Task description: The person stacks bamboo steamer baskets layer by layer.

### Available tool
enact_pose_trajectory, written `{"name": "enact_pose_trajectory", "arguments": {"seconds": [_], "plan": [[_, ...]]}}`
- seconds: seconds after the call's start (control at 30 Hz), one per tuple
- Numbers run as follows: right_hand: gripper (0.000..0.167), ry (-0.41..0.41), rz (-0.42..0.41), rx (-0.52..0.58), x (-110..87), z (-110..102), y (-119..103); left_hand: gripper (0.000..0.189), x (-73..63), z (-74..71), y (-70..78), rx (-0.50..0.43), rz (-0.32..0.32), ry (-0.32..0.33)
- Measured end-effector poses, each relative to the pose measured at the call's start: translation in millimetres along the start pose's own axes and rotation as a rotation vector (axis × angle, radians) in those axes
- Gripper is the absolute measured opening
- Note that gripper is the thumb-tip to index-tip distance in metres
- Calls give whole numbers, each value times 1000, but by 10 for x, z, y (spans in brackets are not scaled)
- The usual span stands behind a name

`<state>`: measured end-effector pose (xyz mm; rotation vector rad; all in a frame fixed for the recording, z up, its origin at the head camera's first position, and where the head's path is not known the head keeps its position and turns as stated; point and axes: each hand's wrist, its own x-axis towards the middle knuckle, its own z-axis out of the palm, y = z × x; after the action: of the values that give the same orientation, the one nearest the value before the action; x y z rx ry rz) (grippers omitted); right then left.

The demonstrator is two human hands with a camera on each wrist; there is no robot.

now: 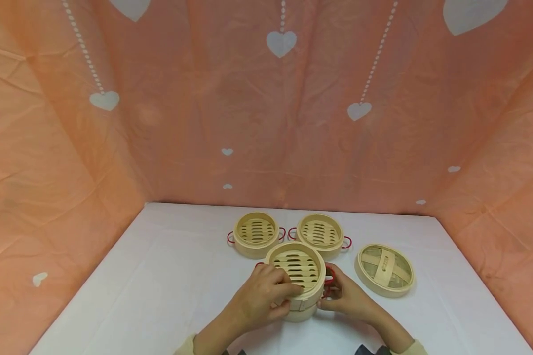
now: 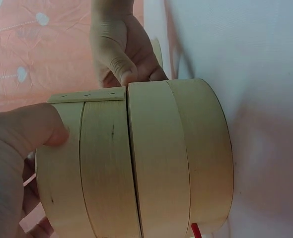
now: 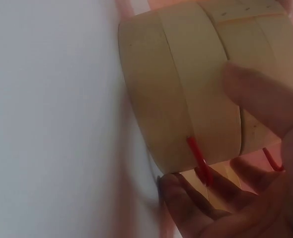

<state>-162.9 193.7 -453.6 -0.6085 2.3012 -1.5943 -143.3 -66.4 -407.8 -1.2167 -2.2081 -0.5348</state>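
Note:
Two round bamboo steamer baskets stand stacked near the table's front. The upper steamer basket (image 1: 310, 298) has a slatted bottom, and its stapled seam strip shows in the left wrist view. Below it sits the lower steamer basket (image 2: 181, 158), a dark seam line between the two. My left hand (image 1: 266, 292) grips the upper basket's near left wall, thumb against the outside. On the right side my right hand (image 1: 345, 295) holds the stack, its thumb (image 3: 256, 94) at the seam and its fingers around by the red handles (image 3: 200, 161).
Behind the stack stand two more steamer baskets, a left one (image 1: 250, 250) and a right one (image 1: 330, 253), both with red handles. A round bamboo lid (image 1: 385, 268) lies to the right. The white table (image 1: 169, 276) meets an orange heart-patterned curtain (image 1: 293, 148) at its back.

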Motion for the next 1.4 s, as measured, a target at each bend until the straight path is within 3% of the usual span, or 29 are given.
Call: {"name": "enact_pose_trajectory", "arguments": {"seconds": [0.37,0.57,0.87,1.13,1.4], "plan": [[82,8,-66,-54,28,-68,-9,33,-4,21,-31,23,60,65],[85,20,-94,-100,30,-113,-16,31,-24,25,-49,-10,61,73],[92,80,-172,-168,35,-182,-134,34,-183,-78,-193,-140,-47,120],[98,144,-263,-246,64,-166,-253,41,-329,-154,-344,-150,-105,173],[99,122,-286,-163,94,-105,-290,41,-397,-226,-525,-158,-223,157]]}}
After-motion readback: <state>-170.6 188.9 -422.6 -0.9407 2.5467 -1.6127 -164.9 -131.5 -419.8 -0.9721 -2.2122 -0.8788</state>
